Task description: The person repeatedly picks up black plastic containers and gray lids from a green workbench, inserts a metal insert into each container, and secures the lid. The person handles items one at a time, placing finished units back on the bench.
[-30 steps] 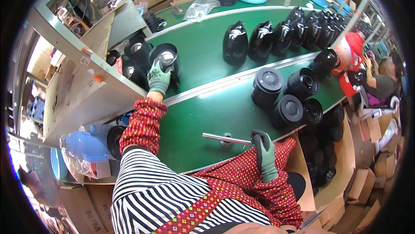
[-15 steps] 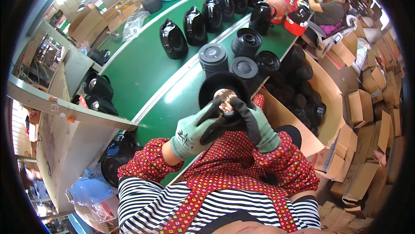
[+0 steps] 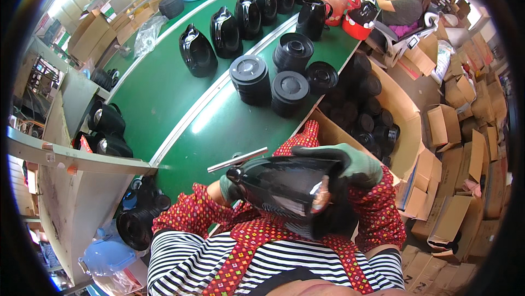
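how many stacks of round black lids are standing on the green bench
3 stacks, grouped mid-bench; a single lid lies beside them. More lids fill the cardboard box to the right, some probably hidden.

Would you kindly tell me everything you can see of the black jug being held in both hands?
The black jug is glossy, plastic by its look, with a rounded body lying tilted on its side over the person's lap. The right hand, in a green glove, grips its upper edge; the left hand supports its left end. It sits at the near edge of the green table.
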Available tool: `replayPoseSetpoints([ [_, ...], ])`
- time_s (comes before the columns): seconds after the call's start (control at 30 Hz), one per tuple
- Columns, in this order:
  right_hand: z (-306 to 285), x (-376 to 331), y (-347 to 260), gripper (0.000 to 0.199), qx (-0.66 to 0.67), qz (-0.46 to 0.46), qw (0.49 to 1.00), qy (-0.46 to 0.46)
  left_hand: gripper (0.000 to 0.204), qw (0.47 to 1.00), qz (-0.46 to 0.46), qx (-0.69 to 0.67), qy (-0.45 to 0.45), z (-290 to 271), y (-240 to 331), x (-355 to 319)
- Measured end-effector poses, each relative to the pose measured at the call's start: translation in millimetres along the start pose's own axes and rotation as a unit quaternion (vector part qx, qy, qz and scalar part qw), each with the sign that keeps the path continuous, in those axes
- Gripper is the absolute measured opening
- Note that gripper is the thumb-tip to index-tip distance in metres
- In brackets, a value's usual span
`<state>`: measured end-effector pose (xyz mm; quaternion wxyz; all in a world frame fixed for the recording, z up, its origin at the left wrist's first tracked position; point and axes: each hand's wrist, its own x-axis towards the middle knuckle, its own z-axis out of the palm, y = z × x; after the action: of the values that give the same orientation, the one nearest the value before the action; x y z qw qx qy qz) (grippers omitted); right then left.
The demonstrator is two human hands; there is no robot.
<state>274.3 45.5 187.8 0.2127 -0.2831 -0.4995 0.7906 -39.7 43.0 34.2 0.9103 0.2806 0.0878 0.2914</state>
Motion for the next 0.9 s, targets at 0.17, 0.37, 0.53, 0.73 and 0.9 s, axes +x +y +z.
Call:
replayPoseSetpoints([
  [0.17,-18.3,73.3,-2.1,0.077,-0.179,-0.045,0.98,-0.077,0.05,0.997,-0.045,0.005,0.069,-12.7,3.2,-9.0],
  [0.37,-95.4,174.1,19.1,0.087,-0.681,0.095,0.639,0.345,0.053,0.982,0.061,0.094,0.152,-25.4,11.3,-49.4],
  [0.53,-130.0,216.4,50.8,0.103,-0.704,0.121,0.594,0.369,0.065,0.964,0.091,-0.11,0.224,-59.5,6.3,-83.4],
  [0.73,-119.1,189.2,56.6,0.09,-0.671,-0.038,0.603,0.429,0.061,0.965,0.122,-0.128,0.191,-29.1,30.0,-59.6],
  [0.9,-34.1,89.9,25.1,0.084,-0.457,-0.281,0.776,0.332,0.058,0.977,0.09,0.179,0.074,-30.8,19.1,-16.6],
])
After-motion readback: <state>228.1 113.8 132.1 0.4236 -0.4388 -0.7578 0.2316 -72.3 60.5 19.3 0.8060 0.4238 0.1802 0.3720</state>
